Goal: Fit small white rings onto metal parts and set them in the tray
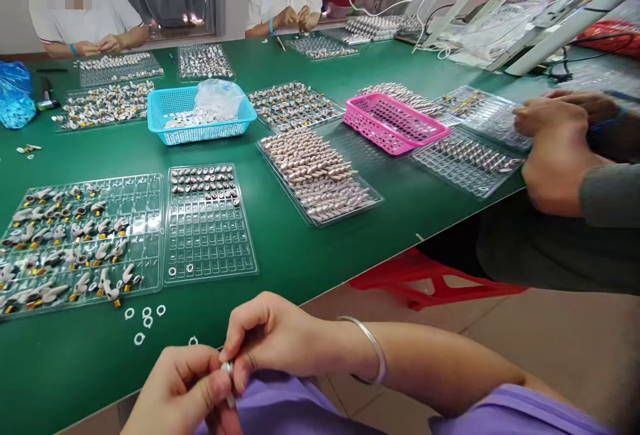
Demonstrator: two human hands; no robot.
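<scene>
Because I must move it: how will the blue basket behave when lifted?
The blue basket is probably light, given its perforated walls. Its loose white pieces may slide if tilted, and the crumpled bag could shift too.

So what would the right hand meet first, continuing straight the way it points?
Likely the small whitish part between it and the left hand, then that hand; exact depth is unclear.

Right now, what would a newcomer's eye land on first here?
Probably the bright pink basket right of center on the green table, then the light-blue basket to its left. Nearest the camera, at the bottom, the left hand and right hand hold a small whitish piece between them.
</scene>
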